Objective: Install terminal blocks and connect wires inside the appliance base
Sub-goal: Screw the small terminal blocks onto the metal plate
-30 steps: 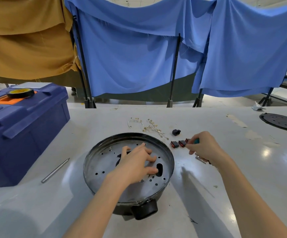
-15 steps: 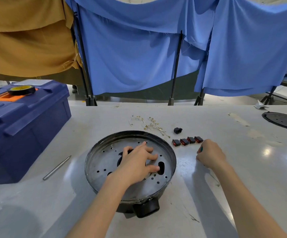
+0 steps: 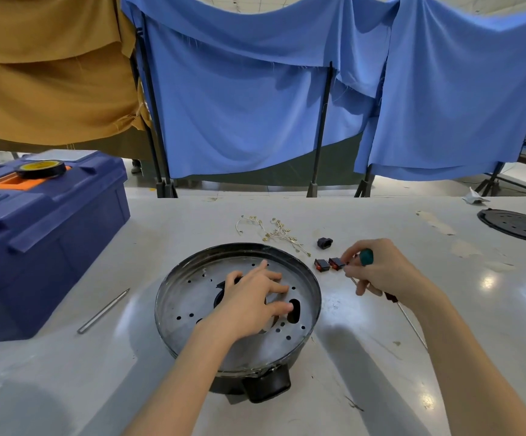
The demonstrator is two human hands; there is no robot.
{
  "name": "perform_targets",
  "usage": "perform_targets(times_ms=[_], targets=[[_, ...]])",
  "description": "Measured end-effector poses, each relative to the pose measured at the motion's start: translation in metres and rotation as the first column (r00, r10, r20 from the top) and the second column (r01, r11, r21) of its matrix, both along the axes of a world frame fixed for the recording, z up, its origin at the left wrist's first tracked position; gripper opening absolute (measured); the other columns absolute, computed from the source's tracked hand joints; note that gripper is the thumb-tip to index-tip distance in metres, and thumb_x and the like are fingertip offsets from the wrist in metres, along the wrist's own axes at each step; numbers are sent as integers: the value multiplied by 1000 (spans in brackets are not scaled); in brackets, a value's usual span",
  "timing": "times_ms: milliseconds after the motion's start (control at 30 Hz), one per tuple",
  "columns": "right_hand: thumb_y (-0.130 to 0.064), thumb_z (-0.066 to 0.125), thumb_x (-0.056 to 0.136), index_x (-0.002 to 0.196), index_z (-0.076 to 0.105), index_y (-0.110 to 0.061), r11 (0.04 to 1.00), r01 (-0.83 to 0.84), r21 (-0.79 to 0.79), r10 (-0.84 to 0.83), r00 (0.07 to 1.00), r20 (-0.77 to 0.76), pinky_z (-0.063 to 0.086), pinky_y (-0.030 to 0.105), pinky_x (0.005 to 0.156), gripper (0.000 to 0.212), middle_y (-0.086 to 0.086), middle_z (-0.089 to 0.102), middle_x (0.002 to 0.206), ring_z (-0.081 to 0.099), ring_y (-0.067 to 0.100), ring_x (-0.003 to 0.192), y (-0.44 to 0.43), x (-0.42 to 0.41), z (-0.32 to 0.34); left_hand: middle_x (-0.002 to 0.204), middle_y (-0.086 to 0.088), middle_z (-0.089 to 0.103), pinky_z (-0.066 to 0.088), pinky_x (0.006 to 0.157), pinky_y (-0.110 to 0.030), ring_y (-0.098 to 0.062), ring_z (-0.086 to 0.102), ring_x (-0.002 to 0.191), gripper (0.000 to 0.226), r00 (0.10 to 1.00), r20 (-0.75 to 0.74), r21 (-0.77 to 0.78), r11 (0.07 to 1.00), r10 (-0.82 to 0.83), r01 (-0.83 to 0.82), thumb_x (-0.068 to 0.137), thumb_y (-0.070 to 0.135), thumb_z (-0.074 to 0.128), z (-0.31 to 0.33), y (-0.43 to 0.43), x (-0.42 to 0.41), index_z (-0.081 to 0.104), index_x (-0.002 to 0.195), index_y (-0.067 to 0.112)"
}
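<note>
The round metal appliance base [image 3: 192, 284] lies in the middle of the table with its black handle [image 3: 266, 387] toward me. My left hand [image 3: 252, 300] rests on its perforated plate with fingers spread. My right hand [image 3: 378, 272] grips a screwdriver with a teal handle [image 3: 366, 257]; its thin shaft [image 3: 409, 322] trails back to the right. The fingertips of that hand touch the row of small black-and-red terminal blocks [image 3: 321, 265], of which two show. A separate black block [image 3: 324, 242] and a bundle of thin wires with ring ends [image 3: 274, 229] lie just beyond the base.
A blue toolbox [image 3: 44, 247] with a tape roll [image 3: 40, 169] on top stands at the left. A metal rod [image 3: 102, 311] lies between toolbox and base. A black round cover [image 3: 519, 225] sits at the far right. Blue and tan cloths hang behind the table.
My right hand drew back from the row of blocks, then moved forward again, and now covers the right end of the row. My left hand stayed on the base.
</note>
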State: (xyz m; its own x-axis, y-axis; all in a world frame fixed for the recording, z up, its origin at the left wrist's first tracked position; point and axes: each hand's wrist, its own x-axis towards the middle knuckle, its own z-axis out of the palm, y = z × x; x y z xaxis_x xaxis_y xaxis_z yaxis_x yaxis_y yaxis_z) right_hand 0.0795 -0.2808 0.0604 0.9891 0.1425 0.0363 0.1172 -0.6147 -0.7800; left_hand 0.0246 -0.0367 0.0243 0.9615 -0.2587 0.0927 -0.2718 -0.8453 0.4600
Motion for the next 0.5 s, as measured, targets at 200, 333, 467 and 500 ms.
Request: perform_targets(times_ms=[200,333,467,500], targets=[[-7,72,86,99,67,-15,945,-240,223,258,965,-56,41,21,40,17,7,71,72,46,12,41,32,-26,26,108,20,67,15,93,-15,-5,46,119,22,970,212,-352,935,117,-36,93,36,60,21,-13,-11,66,112,45],[0,70,85,108,65,-13,885,-345,312,390,916,-93,34,21,38,27,2,65,65,38,13,40,48,-36,25,84,12,72,43,97,-35,-4,63,93,14,982,182,-570,819,43,70,80,28,75,34,-18,-19,77,93,33],[-1,68,87,110,65,-14,863,-327,384,393,914,-104,33,23,40,27,9,66,74,35,14,42,55,-38,22,81,7,73,46,74,-8,1,66,80,14,982,165,-621,783,90,33,76,15,79,36,-15,-20,78,89,19],[-1,68,87,110,65,-13,859,-319,401,389,915,-105,33,23,40,26,10,65,74,35,14,42,56,-37,21,82,6,73,46,73,-7,1,66,80,15,986,143,-627,779,88,21,77,10,78,35,-14,-20,78,89,18]])
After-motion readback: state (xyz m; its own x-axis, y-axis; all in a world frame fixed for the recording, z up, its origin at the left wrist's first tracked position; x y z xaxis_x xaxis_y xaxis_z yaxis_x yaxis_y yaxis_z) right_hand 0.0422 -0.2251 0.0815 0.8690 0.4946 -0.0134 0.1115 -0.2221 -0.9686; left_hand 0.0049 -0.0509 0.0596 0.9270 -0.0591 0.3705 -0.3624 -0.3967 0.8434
